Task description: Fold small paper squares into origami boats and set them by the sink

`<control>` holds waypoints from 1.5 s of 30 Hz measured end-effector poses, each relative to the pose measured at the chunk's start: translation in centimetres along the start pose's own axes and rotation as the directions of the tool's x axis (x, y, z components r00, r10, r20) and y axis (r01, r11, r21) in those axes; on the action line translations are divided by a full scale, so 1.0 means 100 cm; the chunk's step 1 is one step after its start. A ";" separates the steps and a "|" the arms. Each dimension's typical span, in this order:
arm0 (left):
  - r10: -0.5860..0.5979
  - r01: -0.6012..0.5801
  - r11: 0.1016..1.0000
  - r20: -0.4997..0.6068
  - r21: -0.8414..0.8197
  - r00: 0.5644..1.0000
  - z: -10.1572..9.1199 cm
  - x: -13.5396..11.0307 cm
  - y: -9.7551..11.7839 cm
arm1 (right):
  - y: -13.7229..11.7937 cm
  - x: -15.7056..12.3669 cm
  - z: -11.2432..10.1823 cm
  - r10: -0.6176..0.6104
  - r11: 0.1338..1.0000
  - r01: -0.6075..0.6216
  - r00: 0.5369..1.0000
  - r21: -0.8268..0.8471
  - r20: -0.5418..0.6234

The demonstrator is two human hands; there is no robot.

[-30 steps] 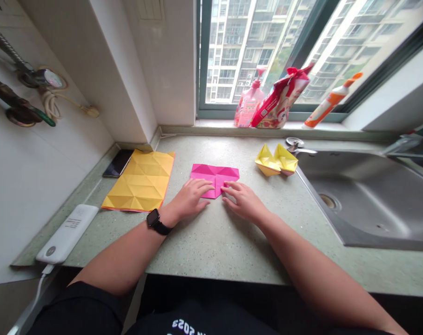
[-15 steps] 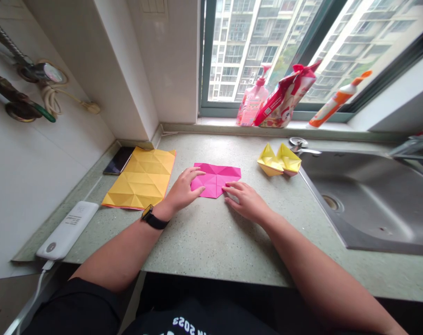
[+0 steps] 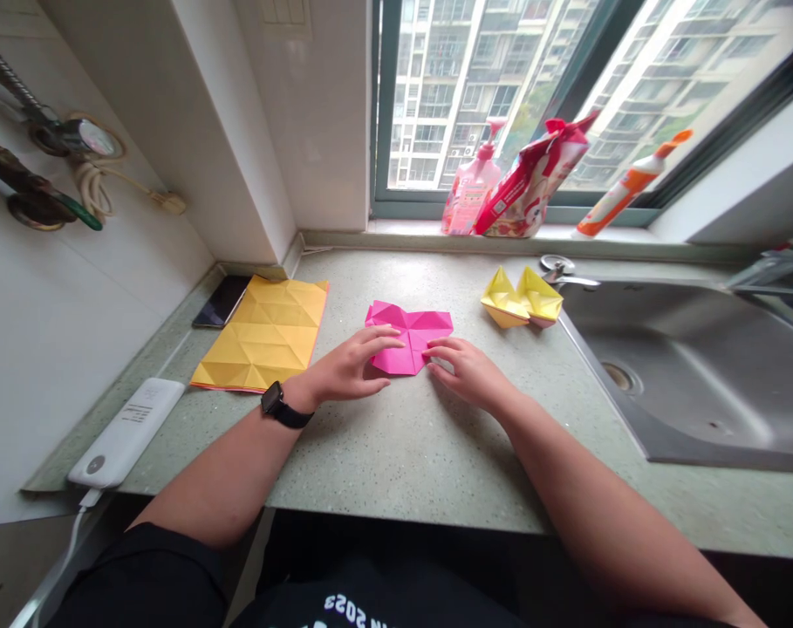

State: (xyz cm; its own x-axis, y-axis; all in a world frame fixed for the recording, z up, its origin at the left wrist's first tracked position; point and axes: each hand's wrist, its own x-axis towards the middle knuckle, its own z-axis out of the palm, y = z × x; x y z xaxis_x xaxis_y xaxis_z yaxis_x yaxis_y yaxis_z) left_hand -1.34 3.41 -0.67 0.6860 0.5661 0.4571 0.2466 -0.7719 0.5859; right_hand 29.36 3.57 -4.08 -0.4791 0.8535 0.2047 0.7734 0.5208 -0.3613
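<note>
A creased sheet of pink origami paper (image 3: pixel 422 324) lies on the counter in front of me, its lower corners folded in and its upper part slightly raised. My left hand (image 3: pixel 350 362) reaches over its left side, fingers stretched across the paper and thumb apart below them, so it is open. At the lower right edge, the fingertips of my right hand (image 3: pixel 465 371) touch the paper, with the thumb held apart; this hand is open too. A stack of creased yellow-orange paper (image 3: pixel 265 327) lies beside my left hand. Yellow folded paper shapes (image 3: pixel 523 301) stand to the right.
A white power bank (image 3: pixel 127 432) with a cable and a dark phone (image 3: pixel 221 301) lie at the left. A steel sink (image 3: pixel 697 375) with a faucet (image 3: pixel 570 279) is at the right. On the windowsill stand a pink pump bottle (image 3: pixel 471 192), a red bag (image 3: pixel 533 187) and an orange-white bottle (image 3: pixel 622 196).
My left hand has shifted right and slightly towards me, further over the pink paper. The paper's left side and upper edge have lifted a little. My right hand has moved slightly right.
</note>
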 end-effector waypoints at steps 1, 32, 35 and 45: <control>0.007 -0.008 0.999 0.016 0.035 1.000 0.001 -0.001 -0.002 | 0.001 0.000 -0.001 -0.001 1.000 0.001 1.000 0.003 -0.001; -0.222 0.224 0.938 -0.035 0.264 0.974 0.004 0.003 -0.009 | -0.028 -0.007 -0.012 -0.232 0.972 0.220 0.957 0.089 0.176; -0.205 0.205 0.943 -0.027 0.262 0.978 0.002 0.002 -0.011 | -0.031 -0.008 -0.010 -0.229 0.973 0.225 0.959 0.043 0.166; -0.058 0.034 0.992 0.197 0.120 0.979 -0.002 -0.002 -0.020 | -0.035 -0.009 -0.008 -0.228 0.974 0.227 0.961 0.028 0.156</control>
State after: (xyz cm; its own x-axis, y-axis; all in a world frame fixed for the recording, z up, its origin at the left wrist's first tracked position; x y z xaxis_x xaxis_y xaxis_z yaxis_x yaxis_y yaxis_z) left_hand -2.12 4.92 -1.78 0.7922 0.5415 0.2814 0.3503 -0.7811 0.5168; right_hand 27.37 1.01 -2.21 -0.7020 0.6989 0.1369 0.6325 0.7002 -0.3311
